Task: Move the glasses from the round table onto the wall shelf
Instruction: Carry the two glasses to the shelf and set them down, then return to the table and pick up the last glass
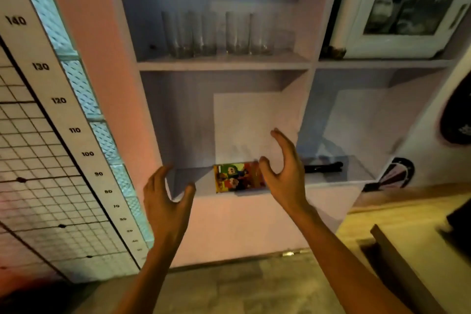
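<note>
Several tall clear glasses (216, 33) stand in a row on the upper board of the wall shelf (224, 65). My left hand (167, 199) is raised in front of the lower compartment, fingers spread and curved, holding nothing. To its right, my right hand (283, 168) is also empty, with its fingers apart, in front of the lower board. Both hands are well below the glasses. The round table is not in view.
A colourful picture box (238, 176) and a black object (323, 168) lie on the lower board. A height chart (63, 115) and glass-block strip (84, 89) fill the left wall. A white glass-door cabinet (407, 5) sits upper right; a wooden furniture edge (397, 257) lower right.
</note>
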